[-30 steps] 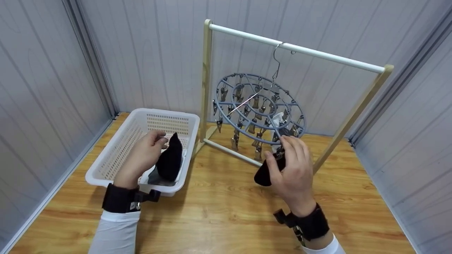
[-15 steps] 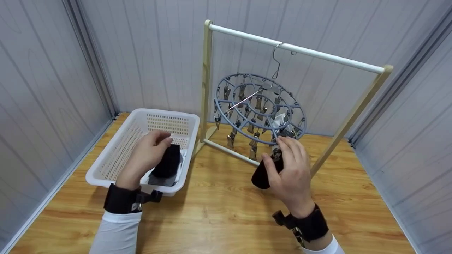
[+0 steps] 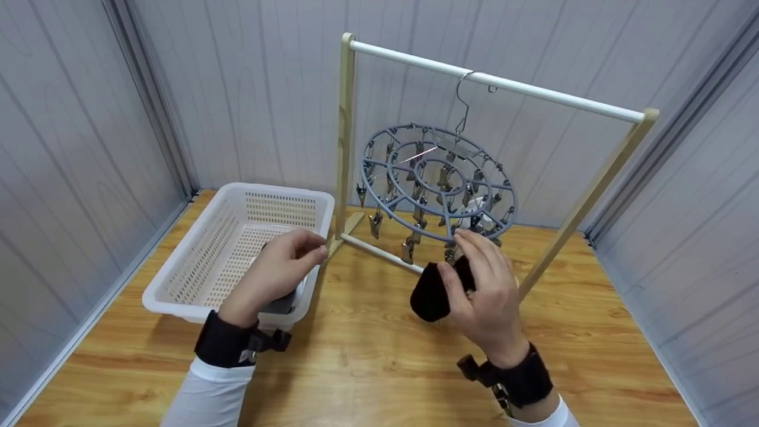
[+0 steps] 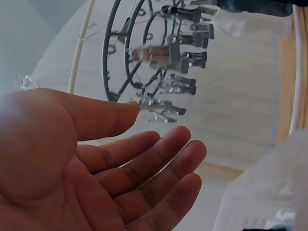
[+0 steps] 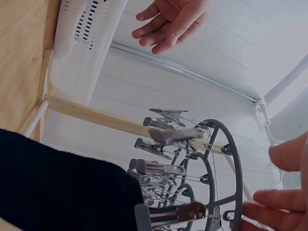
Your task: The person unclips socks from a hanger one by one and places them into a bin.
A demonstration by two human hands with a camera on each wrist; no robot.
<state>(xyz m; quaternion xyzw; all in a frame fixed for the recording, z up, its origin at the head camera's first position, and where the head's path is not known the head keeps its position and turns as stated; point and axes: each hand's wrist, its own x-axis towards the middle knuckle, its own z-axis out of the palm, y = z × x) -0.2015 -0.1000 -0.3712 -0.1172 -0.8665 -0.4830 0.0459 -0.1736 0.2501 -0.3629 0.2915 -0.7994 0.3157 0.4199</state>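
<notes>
A round blue-grey clip hanger (image 3: 379, 193) hangs from the rack's top bar, its metal clips (image 3: 409, 252) dangling. My right hand (image 3: 486, 293) is at its near right rim; in the right wrist view the fingers (image 5: 276, 207) touch the ring and the thumb stands apart from them. A black sock (image 3: 430, 293) hangs beside that hand, held by a clip (image 5: 163, 216). My left hand (image 3: 278, 270), fingers loosely bent and holding nothing, hovers above the right side of the white basket (image 3: 163, 296). It largely hides the dark cloth (image 3: 280, 303) inside.
A white piece of cloth (image 3: 476, 207) hangs on the hanger's far right side. The rack has a white top bar (image 3: 551, 92) and wooden posts (image 3: 347, 136). The wooden table (image 3: 356, 367) is bounded by panelled walls (image 3: 267, 89).
The hanger has turned, and the black sock by my right hand has shifted left. In the basket, a black sock has flopped down, and my left hand has moved right over it.
</notes>
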